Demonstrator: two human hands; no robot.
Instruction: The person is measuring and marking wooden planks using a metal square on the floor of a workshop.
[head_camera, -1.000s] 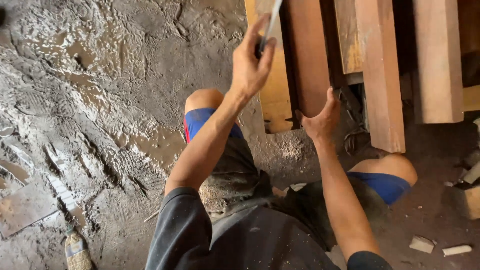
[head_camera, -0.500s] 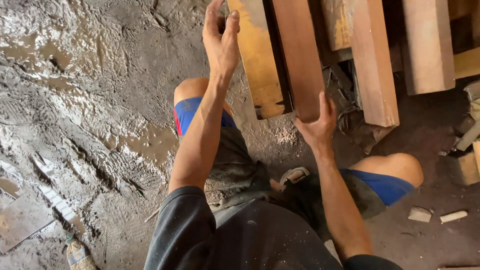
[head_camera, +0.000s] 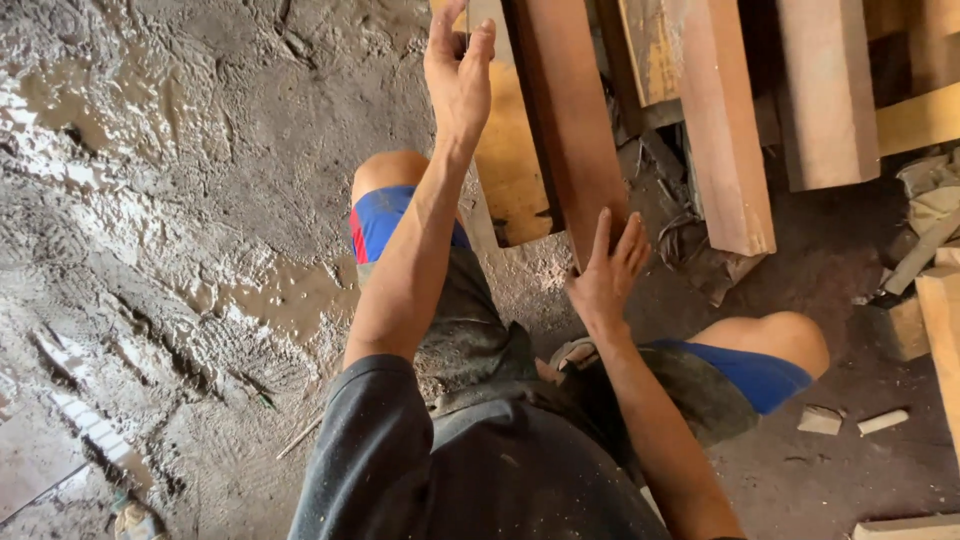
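Observation:
My left hand (head_camera: 455, 75) is raised at the top of the view beside a yellowish board (head_camera: 510, 180). Its fingers curl around a thin tool (head_camera: 466, 40) that is mostly hidden by the hand. My right hand (head_camera: 605, 275) lies with spread fingers against the lower end of a reddish-brown plank (head_camera: 570, 130) that slants up out of the frame. I am squatting, with both knees bare above blue-trimmed shorts.
More planks (head_camera: 725, 120) and a thick beam (head_camera: 825, 90) lean at the upper right. Wet, rutted mud with a puddle (head_camera: 290, 300) fills the left. Small wood offcuts (head_camera: 850, 420) and scraps (head_camera: 930, 200) lie at the right.
My left hand has risen further toward the top of the view with the tool. My right hand has slid down to the plank's lower end. The view has shifted slightly.

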